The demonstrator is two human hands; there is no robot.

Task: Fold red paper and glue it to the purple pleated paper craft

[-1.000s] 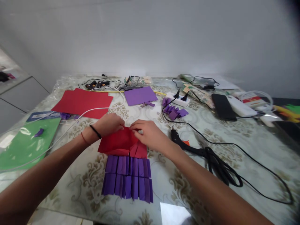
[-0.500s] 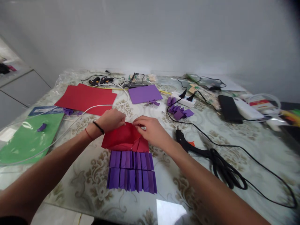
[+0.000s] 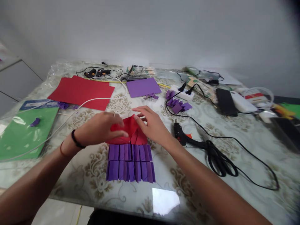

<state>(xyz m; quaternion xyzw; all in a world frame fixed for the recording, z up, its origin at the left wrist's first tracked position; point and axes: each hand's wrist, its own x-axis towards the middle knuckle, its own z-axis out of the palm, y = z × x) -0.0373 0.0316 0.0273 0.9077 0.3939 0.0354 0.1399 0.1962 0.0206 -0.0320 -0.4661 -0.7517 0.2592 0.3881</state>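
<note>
A folded piece of red paper lies on the table in front of me. My right hand is at its upper right corner, with the paper's edge pinched between thumb and fingers. Over the left part of the paper is my left hand, its thumb and fingers apart, hiding that side. Directly below the red paper sit two rows of folded purple paper strips, set side by side; neither hand touches them.
To the right are a black glue gun, scissors and a long black cable. Farther back lie red sheets, a purple sheet, purple folded pieces and a power strip. A green pack is at left.
My left hand has come off the paper's upper edge, moved left and down, and its fingers have opened. My right hand stays at the right corner. The view has shifted slightly.
</note>
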